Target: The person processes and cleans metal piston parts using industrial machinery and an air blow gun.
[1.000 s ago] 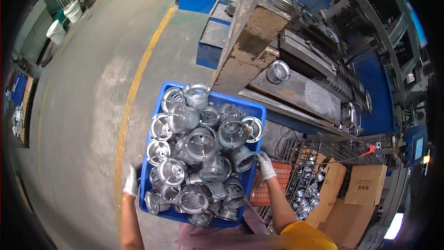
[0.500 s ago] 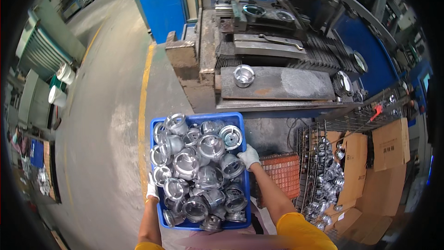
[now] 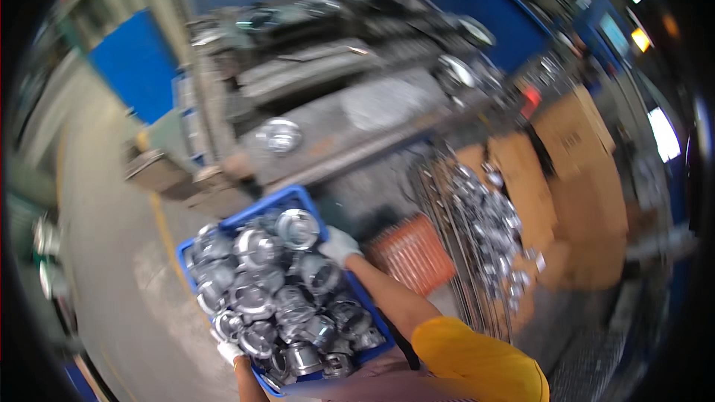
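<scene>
Blue bin (image 3: 268,208) low before the wearer, probably heavy, stiff; best gripped by opposite rims | heaped metal cups (image 3: 259,248) inside, likely hard, slippery | right hand (image 3: 339,246) gloved, closed over right rim | left hand (image 3: 228,350) at left wall, blurred, can't make out its grip

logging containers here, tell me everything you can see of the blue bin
The blue bin is rectangular, looks plastic and has a rim. It is heaped with shiny cup-shaped parts and appears slanted, low in the picture. The gloved right hand holds its right side, the left hand its left. Blur hides finer detail.
</scene>
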Available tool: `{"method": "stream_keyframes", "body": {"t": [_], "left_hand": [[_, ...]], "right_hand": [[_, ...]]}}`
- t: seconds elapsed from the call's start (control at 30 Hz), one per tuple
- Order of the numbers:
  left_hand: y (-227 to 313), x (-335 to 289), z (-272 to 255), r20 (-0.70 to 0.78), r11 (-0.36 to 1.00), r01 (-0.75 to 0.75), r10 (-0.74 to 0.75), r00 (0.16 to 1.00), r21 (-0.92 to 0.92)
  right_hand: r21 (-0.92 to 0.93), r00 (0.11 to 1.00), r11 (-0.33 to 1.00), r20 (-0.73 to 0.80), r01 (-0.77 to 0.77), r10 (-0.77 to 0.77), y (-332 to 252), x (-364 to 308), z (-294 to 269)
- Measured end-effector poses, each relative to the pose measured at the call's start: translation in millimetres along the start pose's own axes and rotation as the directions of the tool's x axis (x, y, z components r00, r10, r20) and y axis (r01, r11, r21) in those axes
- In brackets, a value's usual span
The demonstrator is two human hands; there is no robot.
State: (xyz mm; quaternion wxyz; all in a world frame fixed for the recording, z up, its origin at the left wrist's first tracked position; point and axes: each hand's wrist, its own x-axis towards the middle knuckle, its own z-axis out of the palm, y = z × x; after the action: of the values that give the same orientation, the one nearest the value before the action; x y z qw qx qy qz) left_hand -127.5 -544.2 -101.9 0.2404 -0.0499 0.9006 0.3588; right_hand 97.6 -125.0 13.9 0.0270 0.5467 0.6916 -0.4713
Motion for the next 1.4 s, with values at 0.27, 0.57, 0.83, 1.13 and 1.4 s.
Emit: {"method": "stream_keyframes", "body": {"t": [0.27, 0.57, 0.83, 1.13, 1.4], "left_hand": [[47, 5, 27, 0.055, 1.0, 0.019, -0.018, 0.998, -0.008], [35, -25, 25, 0.264, 0.997, 0.047, -0.061, 0.963, 0.058], [48, -66, 72, 0.386, 0.985, 0.102, -0.149, 0.91, 0.139], [82, -175, 215, 0.387, 0.941, 0.207, -0.302, 0.872, 0.268], [120, -244, 322, 0.32, 0.873, 0.309, -0.436, 0.841, 0.377]], "right_hand": [[0.02, 0.994, 1.0, -0.107, -0.023, 0.025, 18, 17, 17], [0.214, 0.98, 0.974, -0.197, 0.072, -0.029, 124, -143, -58], [0.102, 0.594, 0.62, -0.202, -0.778, 0.778, 491, -378, -22], [0.168, 0.612, 0.673, -0.301, -0.721, 0.731, 633, -253, -210], [0.067, 0.607, 0.642, -0.264, -0.764, 0.75, 689, -45, -362]]}}
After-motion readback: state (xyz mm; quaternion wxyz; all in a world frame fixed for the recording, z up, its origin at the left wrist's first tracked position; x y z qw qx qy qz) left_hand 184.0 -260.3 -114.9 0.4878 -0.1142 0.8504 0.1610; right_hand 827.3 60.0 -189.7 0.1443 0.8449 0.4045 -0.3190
